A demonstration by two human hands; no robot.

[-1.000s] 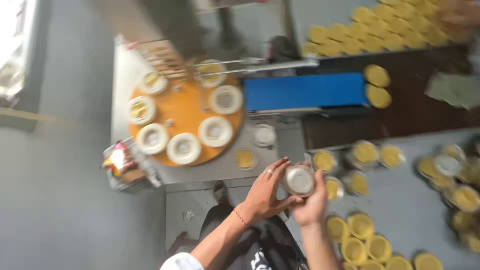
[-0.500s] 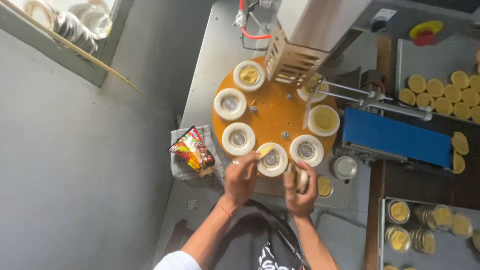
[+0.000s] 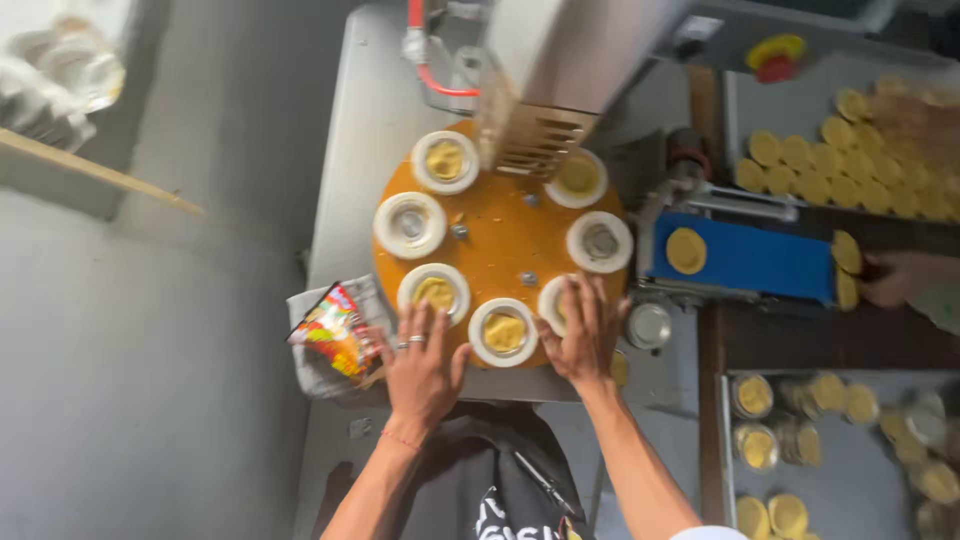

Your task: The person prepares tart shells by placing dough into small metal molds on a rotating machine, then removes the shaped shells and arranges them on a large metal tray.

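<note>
An orange round turntable [image 3: 500, 235] carries several white ring slots. Some hold yellow dough, like the front slot [image 3: 503, 332]; others show an empty metal cup [image 3: 410, 224]. My left hand [image 3: 422, 368], with rings on its fingers, rests spread at the disc's front edge between two dough-filled slots and holds nothing. My right hand [image 3: 585, 330] lies flat, fingers apart, over the front-right slot [image 3: 550, 300] and hides most of it. A grey press head [image 3: 540, 140] hangs over the disc's far side.
A colourful snack bag [image 3: 335, 330] lies left of the disc. A blue conveyor [image 3: 745, 258] with a yellow disc runs right, where another person's hand [image 3: 900, 280] rests. Trays of yellow discs [image 3: 850, 160] and filled tins [image 3: 800, 410] sit at the right. A loose tin [image 3: 650, 325] stands nearby.
My view has swung left onto the turntable. My right hand brought a small tin from the right down onto the front-right slot. My left hand moved back from a slot to the disc's edge.
</note>
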